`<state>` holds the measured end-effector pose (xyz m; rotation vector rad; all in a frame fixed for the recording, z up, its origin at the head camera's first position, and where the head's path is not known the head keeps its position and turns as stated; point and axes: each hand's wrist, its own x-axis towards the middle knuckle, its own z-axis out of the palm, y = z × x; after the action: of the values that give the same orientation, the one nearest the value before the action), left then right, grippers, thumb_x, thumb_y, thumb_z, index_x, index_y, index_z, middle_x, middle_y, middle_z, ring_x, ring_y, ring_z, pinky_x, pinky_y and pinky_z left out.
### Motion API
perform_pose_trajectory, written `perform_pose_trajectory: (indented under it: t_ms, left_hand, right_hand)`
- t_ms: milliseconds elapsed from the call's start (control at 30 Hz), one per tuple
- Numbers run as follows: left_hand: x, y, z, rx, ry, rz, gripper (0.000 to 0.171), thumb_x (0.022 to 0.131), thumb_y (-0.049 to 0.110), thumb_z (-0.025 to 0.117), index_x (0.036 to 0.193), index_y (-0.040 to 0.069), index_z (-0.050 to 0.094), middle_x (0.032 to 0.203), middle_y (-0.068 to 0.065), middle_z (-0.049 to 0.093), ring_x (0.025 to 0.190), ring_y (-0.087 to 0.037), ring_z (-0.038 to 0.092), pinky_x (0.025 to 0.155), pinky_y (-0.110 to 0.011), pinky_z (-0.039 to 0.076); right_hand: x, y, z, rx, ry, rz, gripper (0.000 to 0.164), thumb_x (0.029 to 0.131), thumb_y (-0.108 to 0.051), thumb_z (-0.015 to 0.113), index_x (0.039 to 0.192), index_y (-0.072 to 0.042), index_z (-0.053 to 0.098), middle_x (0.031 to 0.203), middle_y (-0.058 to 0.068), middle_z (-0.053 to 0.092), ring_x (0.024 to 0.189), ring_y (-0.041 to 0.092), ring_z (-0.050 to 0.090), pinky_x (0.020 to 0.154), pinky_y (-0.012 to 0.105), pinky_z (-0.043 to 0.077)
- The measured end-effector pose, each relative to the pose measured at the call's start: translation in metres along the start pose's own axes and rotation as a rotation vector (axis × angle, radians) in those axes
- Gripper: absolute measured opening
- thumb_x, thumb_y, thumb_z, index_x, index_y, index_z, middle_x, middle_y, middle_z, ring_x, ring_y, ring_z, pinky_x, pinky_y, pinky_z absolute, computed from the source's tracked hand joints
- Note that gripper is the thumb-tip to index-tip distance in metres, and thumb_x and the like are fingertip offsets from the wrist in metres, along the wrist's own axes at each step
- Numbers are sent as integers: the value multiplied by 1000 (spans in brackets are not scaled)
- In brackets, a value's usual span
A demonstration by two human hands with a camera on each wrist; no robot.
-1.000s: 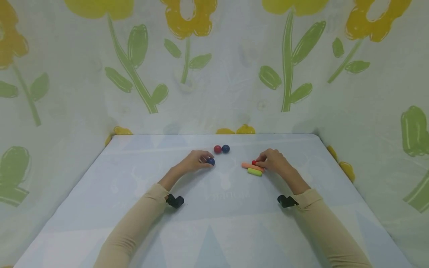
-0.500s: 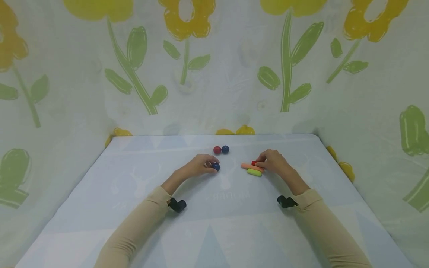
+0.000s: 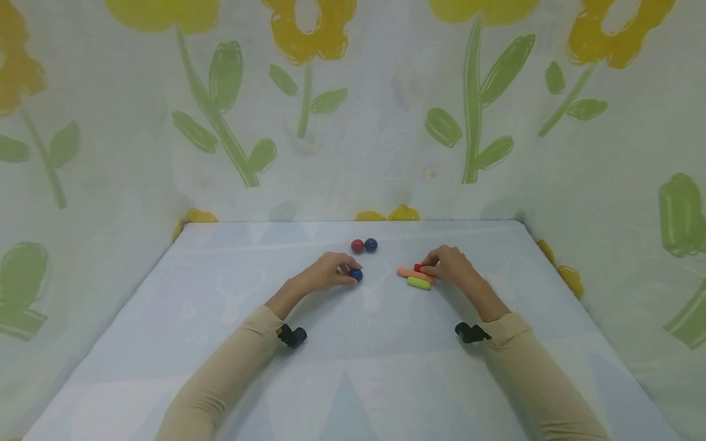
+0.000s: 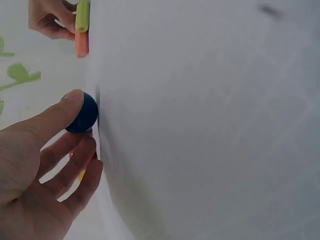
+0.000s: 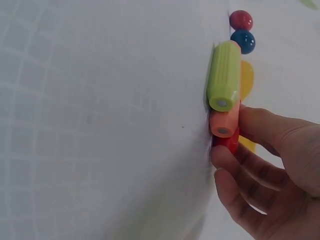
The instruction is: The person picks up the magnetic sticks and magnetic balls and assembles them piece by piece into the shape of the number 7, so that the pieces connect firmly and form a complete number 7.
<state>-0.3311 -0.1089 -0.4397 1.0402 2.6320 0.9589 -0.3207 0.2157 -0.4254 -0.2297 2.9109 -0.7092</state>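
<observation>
My left hand (image 3: pixel 333 271) pinches a dark blue ball (image 4: pixel 86 115) between thumb and fingertips, close over the cloth. To its right, my right hand (image 3: pixel 449 264) pinches a red toy rod (image 5: pixel 228 143) with thumb and fingers; most of that rod is hidden by the hand and its neighbour. Side by side with it lies an orange rod (image 3: pixel 409 273), then a shorter-looking lime green rod (image 3: pixel 419 283) nearest the person. Small grey discs show in the ends of the green and orange rods in the right wrist view.
Behind the hands, a red ball (image 3: pixel 357 246) and a second dark blue ball (image 3: pixel 371 245) sit side by side. A pale patterned cloth (image 3: pixel 353 367) covers the table. Flower-printed curtains (image 3: pixel 386 122) hang close behind and at both sides.
My left hand has carried the blue ball a little right and toward the person, then stayed almost still. My right hand and the rods have not visibly moved.
</observation>
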Motion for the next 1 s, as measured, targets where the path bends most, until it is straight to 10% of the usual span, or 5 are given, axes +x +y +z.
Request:
perform_pose_trajectory:
  t_ms: [1000]
  left_hand:
    - [1,-2,-2,2,-31,-37,34,88,18,74,121,9,69,112,-4,72,96,-15,65,83,-24,52]
  right_hand:
    - [-7,-2,3,-84,80,-109,26,91,-24,70,108,-6,74,101,9,74,85,20,62,68,34,50]
